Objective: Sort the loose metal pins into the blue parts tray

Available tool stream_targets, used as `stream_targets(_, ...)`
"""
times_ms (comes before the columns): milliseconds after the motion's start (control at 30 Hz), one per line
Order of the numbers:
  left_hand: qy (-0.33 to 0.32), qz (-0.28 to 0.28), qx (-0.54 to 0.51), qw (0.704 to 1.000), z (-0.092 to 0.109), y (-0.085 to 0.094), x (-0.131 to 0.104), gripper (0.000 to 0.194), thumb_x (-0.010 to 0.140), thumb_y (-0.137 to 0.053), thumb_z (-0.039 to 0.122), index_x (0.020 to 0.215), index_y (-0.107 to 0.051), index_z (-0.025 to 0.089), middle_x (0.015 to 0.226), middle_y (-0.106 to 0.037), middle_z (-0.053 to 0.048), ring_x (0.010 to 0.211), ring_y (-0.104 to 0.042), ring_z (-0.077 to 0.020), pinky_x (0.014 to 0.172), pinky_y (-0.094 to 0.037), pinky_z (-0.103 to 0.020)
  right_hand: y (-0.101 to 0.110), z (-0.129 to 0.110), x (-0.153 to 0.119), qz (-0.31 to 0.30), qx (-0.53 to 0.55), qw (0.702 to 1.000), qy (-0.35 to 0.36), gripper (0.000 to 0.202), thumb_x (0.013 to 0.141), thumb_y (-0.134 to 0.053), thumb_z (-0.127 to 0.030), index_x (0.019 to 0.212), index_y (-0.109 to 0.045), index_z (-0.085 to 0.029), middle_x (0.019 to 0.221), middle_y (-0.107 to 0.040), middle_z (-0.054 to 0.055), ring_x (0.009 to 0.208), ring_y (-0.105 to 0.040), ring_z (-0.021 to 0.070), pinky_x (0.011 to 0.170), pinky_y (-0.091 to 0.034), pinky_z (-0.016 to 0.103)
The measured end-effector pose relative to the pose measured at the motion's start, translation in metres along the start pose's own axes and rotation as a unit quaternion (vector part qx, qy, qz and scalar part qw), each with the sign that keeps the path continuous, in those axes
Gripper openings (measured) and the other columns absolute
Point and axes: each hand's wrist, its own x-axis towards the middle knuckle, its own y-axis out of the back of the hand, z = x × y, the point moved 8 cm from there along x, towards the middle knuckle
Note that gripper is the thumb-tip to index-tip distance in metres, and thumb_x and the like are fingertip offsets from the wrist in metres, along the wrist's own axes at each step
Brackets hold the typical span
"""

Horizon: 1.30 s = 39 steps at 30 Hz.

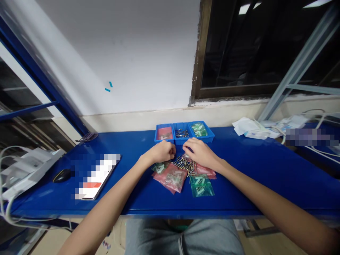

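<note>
My left hand (164, 151) is closed, fingers curled in, above the left side of a loose pile of slim silver and gold-coloured metal pieces (187, 165). On the pile's right side, my right hand (200, 151) has its fingers bent together over a pink plastic bag (208, 172). Whatever either hand grips is hidden. Another pink bag (172, 177) with small parts inside lies in front of the pile. A green bag (202, 186) holding pale pieces lies nearer the table edge, and a second green bag (160, 167) sits below my left hand.
Behind my hands stand three joined blue bins: one with pink bags (164, 133), a middle one with metal pieces (182, 133), one with green bags (199, 129). A phone (99, 177) and black mouse (62, 176) lie left. White packets (252, 129) and cables are at right.
</note>
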Motion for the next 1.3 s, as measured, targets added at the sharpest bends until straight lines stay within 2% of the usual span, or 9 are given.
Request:
stream_targets(167,0.049,0.022,0.027,0.998,-0.001,-0.001,0.0,0.012,0.072,-0.06,0.013,0.079,-0.07,0.014,0.072,-0.069,-0.006,0.061,-0.058,-0.0153,0.055,-0.037,-0.025,0.0,-0.008,0.0,-0.006,0.013,1.0,-0.002,0.02,0.096,-0.051,-0.017,0.087,-0.068,-0.017,0.09,-0.067,0.007,0.088,-0.058,0.02,0.084,-0.043,0.034)
stream_targets(400,0.037,0.04,0.033,0.998,0.003,-0.004,0.002,0.018,0.075,-0.059,0.011,0.09,-0.069,0.014,0.079,-0.071,-0.007,0.069,-0.064,-0.0183,0.06,-0.042,-0.026,-0.002,-0.018,0.0,-0.012,0.025,1.0,0.004,0.018,0.096,-0.053,-0.017,0.088,-0.069,-0.018,0.089,-0.068,0.006,0.09,-0.058,0.0204,0.081,-0.043,0.032)
stream_targets(633,0.034,0.01,0.06,0.998,0.002,-0.007,-0.001,0.016,0.078,-0.057,0.01,0.091,-0.066,0.012,0.085,-0.071,-0.011,0.077,-0.066,-0.0209,0.067,-0.046,-0.028,-0.004,-0.017,0.0,-0.014,0.037,0.999,0.004,0.018,0.096,-0.052,-0.017,0.088,-0.069,-0.018,0.089,-0.067,0.006,0.088,-0.059,0.0193,0.081,-0.043,0.032)
stream_targets(767,0.03,0.014,0.072,0.997,-0.002,-0.008,-0.001,0.019,0.081,-0.054,0.012,0.098,-0.064,0.011,0.09,-0.07,-0.012,0.081,-0.066,-0.0208,0.072,-0.047,-0.028,-0.004,-0.016,0.0,-0.015,0.028,0.999,0.007,0.018,0.096,-0.052,-0.017,0.089,-0.069,-0.018,0.089,-0.067,0.006,0.088,-0.058,0.0195,0.08,-0.043,0.032)
stream_targets(967,-0.019,0.016,0.062,0.998,0.004,-0.008,0.001,0.014,0.085,-0.053,0.015,0.089,-0.066,0.012,0.084,-0.069,-0.009,0.076,-0.063,-0.0176,0.071,-0.047,-0.027,-0.004,-0.012,-0.001,-0.016,0.008,1.0,0.002,0.018,0.097,-0.052,-0.019,0.089,-0.069,-0.018,0.09,-0.067,0.006,0.09,-0.058,0.0201,0.083,-0.043,0.032)
stream_targets(1133,-0.071,0.082,0.042,0.993,0.017,0.006,-0.001,0.01,0.083,-0.056,0.012,0.085,-0.066,0.013,0.082,-0.067,-0.007,0.074,-0.061,-0.0168,0.07,-0.046,-0.027,-0.008,-0.012,-0.001,-0.026,-0.005,1.0,0.002,0.019,0.097,-0.051,-0.02,0.088,-0.068,-0.017,0.09,-0.067,0.007,0.09,-0.057,0.0208,0.082,-0.043,0.033)
stream_targets(1300,-0.13,0.161,-0.001,0.978,0.037,0.021,-0.008,0.01,0.087,-0.055,0.014,0.092,-0.064,0.014,0.086,-0.063,-0.005,0.079,-0.058,-0.0162,0.075,-0.047,-0.027,-0.011,-0.01,0.0,-0.023,-0.008,1.0,-0.006,0.016,0.094,-0.052,-0.014,0.089,-0.067,-0.015,0.091,-0.067,0.008,0.089,-0.058,0.0211,0.082,-0.043,0.032)
